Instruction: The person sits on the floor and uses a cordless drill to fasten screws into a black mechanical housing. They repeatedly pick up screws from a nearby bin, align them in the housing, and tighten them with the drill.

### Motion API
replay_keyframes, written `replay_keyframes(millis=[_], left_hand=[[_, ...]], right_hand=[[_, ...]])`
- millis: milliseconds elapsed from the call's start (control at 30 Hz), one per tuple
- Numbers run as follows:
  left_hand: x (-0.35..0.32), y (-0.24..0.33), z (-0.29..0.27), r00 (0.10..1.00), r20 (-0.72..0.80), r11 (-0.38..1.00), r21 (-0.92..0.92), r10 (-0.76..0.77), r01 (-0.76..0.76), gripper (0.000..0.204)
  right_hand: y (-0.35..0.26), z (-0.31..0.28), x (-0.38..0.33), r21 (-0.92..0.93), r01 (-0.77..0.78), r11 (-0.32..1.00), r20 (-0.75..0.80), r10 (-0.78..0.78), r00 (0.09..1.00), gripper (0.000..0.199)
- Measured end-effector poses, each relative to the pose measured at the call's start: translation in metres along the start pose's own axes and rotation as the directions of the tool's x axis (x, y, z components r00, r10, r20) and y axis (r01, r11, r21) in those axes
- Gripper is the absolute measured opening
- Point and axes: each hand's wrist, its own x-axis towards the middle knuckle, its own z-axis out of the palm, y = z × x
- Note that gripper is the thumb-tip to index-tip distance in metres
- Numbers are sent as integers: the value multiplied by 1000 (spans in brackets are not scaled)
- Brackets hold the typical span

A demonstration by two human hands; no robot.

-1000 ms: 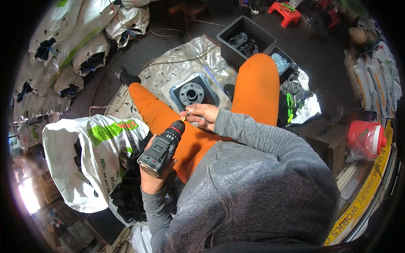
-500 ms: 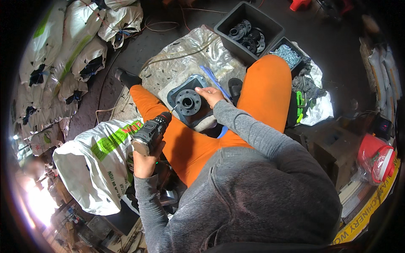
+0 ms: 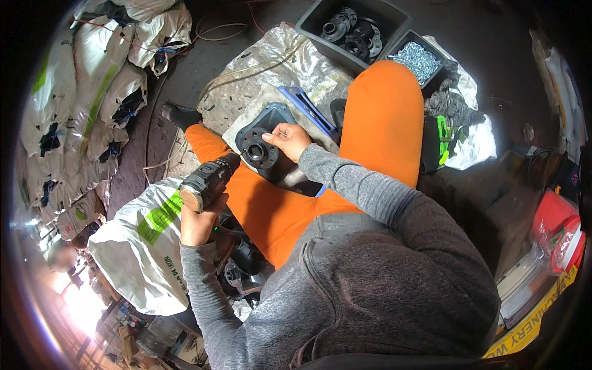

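Note:
My left hand (image 3: pixel 198 227) is wrapped round the handle of a dark cordless drill (image 3: pixel 211 177). The drill's front end points up and right, with its tip at the left edge of a round dark metal flange (image 3: pixel 251 145). Bolt holes ring the flange, which has a raised hollow hub in its middle. It sits over a dark, square-cornered metal housing (image 3: pixel 275 115) between my legs. My right hand (image 3: pixel 292 143) grips the flange's right edge, thumb on top and fingers curled beside it. Beyond that hand lies a long blue-edged tool or frame (image 3: pixel 306 112).
A grey bin (image 3: pixel 311 37) of flanges stands ahead, beside a smaller bin of silver screws (image 3: pixel 417 64). White sacks (image 3: pixel 92 68) are piled at the left, and an open white sack (image 3: pixel 139 259) is near my left arm. Green-handled clamps (image 3: pixel 443 140) lie at the right.
The drill has tilted and its bit tip now meets the flange's left side. My right thumb has moved further onto the flange. The whole view has shifted slightly.

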Motion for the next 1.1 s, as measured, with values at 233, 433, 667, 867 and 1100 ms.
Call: replay_keyframes(millis=[233, 433, 667, 867, 1100], left_hand=[[11, 9, -2, 999, 10, 997, 60, -42, 41, 34], [14, 14, 0, 1000, 13, 997, 78, -11, 10, 29], [31, 25, -2, 994, 98, 954, 291, 52, -78, 42], [41, 21, -5, 983, 177, 912, 396, 40, -109, 35], [49, 10, -1, 970, 176, 909, 354, 165, -219, 30]], right_hand=[[3, 5, -2, 42, -106, 994, -42, 107, 993, 36], [0, 0, -8, -24, -108, 994, -39, 107, 993, 38], [18, -1, -10, -127, -95, 987, -177, 72, 982, 35], [25, 2, -4, -103, -41, 994, -196, 20, 980, 32], [26, -2, -8, -128, -96, 987, -144, 77, 987, 31]])
